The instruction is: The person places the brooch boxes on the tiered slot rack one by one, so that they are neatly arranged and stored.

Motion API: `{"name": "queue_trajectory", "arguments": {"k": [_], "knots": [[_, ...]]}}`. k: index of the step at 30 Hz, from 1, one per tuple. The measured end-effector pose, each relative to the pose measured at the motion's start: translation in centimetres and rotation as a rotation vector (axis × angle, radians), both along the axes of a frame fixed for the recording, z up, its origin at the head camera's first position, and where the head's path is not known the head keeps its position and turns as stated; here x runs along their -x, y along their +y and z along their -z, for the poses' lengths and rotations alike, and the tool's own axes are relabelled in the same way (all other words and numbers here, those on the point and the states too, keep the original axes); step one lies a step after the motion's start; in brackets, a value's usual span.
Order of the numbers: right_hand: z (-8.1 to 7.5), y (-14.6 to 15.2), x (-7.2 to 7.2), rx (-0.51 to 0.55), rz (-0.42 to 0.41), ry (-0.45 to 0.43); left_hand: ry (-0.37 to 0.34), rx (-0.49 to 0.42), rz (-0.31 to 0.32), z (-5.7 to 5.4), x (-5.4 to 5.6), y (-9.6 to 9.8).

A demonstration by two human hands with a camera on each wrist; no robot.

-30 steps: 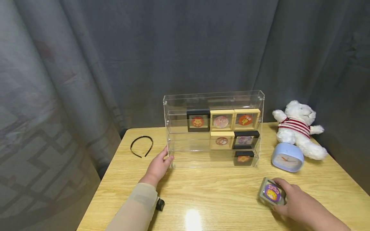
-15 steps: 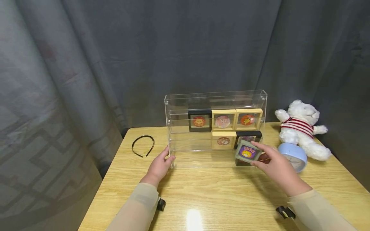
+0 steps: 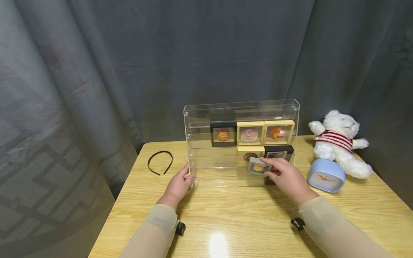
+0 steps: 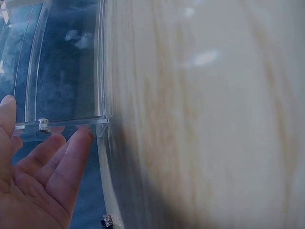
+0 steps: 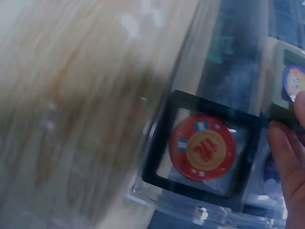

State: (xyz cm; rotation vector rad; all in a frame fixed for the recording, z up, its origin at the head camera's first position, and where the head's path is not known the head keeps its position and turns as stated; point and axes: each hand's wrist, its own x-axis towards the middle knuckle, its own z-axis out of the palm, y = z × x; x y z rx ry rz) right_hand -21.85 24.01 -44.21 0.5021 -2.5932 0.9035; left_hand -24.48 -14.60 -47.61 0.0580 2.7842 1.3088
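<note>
My right hand pinches a small grey-green square frame with a purple and yellow round badge, in front of the clear acrylic display rack. In the right wrist view this frame is cut off at the edge, near a black frame with a red badge on the bottom tier. My left hand touches the rack's left side low down. In the left wrist view its fingertips press the side panel, fairly straight. Black and cream frames stand on the rack's right and middle parts.
Right of the rack stand a blue alarm clock and a white plush toy in a striped top. A black headband lies to the left on the wooden table. Grey curtains hang behind.
My right hand has carried the grey-green frame from the table's right front, up and leftward, to the rack's lower middle. The left hand has stayed at the rack's side.
</note>
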Motion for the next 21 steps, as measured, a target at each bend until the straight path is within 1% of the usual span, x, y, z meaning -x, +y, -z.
{"name": "queue_trajectory", "arguments": {"k": [5, 11, 13, 16, 21], "knots": [[0.9, -0.2, 0.6, -0.017, 0.016, 0.052, -0.009, -0.003, -0.002, 0.1, 0.0, -0.2], [1.8, 0.1, 1.1, -0.095, 0.012, 0.138, -0.017, -0.004, -0.004, 0.3, -0.1, -0.4], [1.9, 0.2, 1.1, -0.114, 0.004, 0.152, -0.015, 0.000, -0.003, 0.3, -0.1, -0.3], [1.9, 0.3, 1.1, -0.138, -0.013, 0.145, -0.014, 0.003, -0.004, 0.3, 0.0, -0.3], [1.5, 0.2, 1.1, -0.198, -0.041, 0.108, -0.018, 0.002, -0.006, 0.4, 0.1, -0.4]]}}
